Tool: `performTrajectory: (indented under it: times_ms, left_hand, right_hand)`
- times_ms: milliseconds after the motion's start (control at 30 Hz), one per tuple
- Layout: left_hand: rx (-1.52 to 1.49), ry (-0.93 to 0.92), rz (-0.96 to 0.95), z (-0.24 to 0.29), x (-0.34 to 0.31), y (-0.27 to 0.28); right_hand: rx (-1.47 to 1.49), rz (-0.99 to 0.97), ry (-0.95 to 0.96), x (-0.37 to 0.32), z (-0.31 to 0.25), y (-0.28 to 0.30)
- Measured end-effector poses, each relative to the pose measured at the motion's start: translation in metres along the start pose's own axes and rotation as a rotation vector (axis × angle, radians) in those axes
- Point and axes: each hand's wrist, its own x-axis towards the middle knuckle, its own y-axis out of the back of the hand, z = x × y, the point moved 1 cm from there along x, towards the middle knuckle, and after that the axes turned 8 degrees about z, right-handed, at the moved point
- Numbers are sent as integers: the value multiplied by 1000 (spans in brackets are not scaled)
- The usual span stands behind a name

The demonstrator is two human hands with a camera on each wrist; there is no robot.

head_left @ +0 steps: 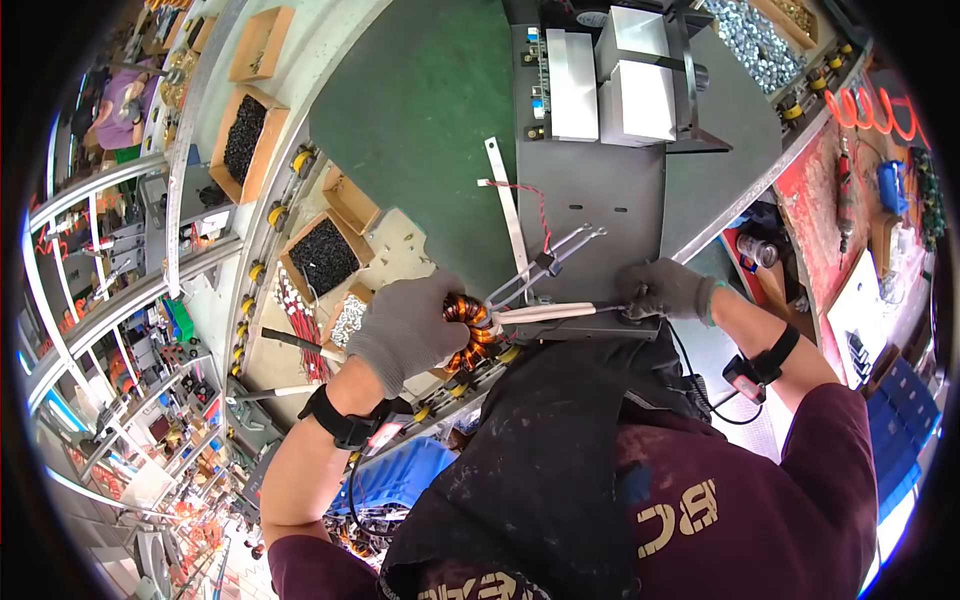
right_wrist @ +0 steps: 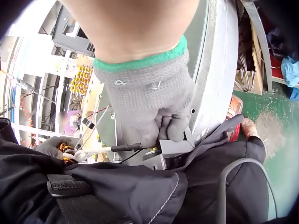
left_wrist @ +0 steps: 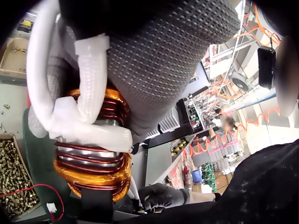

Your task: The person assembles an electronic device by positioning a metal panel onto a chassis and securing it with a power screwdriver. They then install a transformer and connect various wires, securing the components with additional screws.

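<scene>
A grey-gloved left hand grips a ring-shaped copper-wound coil. White sleeves cross its orange windings in the left wrist view. From the coil a white-sleeved lead runs to the right hand, also gloved, whose curled fingers pinch its end. Close-up in the right wrist view, the lead's black sleeve reaches the fingertips beside a bent metal bracket; the tip is partly hidden. Two more leads with ring terminals angle up over the dark metal panel, a black clip around them.
White blocks and a black frame stand at the panel's far end. A flat metal strip lies by a red wire. Boxes of black screws line the left side; a coiled orange hose hangs right.
</scene>
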Motion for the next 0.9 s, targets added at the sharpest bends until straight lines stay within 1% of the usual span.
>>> performTrajectory:
  times_ms: [33,67,133,167,233,267,333,367,400,433,467,533,567,633,767,833,867,900]
  left_hand:
    - [27,3,-24,3,0,3]
    - [53,5,-49,5,1,4]
    - [61,-2,-60,6,2,5]
    - [67,-16,-70,6,2,5]
    - [91,-20,-86,5,3,3]
    - [115,-25,-101,5,4,2]
    - [123,-20,-116,7,3,4]
    - [128,-13,-131,7,2,4]
    - [125,-8,-136,5,0,1]
    - [108,-41,-97,2,0,-1]
    - [93,-76,-51,1,1,-2]
    - [111,-68,-63,3,0,-1]
    - [130,-63,-76,4,0,0]
    - [125,-64,-87,5,0,0]
    - [110,-61,-109,4,0,0]
    - [107,-67,-105,3,0,-1]
    - [103,-74,-100,3,0,-1]
    - [99,-71,-94,2,1,-1]
  right_hand:
    - [-68,-63,-9,2,-6,5]
    - [-67,-66,-7,5,-15,10]
    - [-38,-262,-277,9,-31,15]
    - [-36,-266,-277,11,-26,14]
    - [-194,-191,71,18,-10,9]
    - [-193,-191,72,18,-3,5]
    - [-48,-98,215,19,5,0]
    - [-49,-101,216,18,-3,4]
    - [9,-184,-52,14,-16,9]
    - [67,-263,-319,12,-23,11]
    - [64,-263,-316,14,-22,10]
    - [-143,-216,-163,17,-15,7]
    - [-142,-217,-164,17,-5,1]
    - [-208,27,267,19,11,-8]
    - [-103,-29,234,12,6,1]
    - [162,-264,-281,7,-13,13]
    - [158,-266,-280,11,-21,15]
    - [19,-316,-359,16,-29,18]
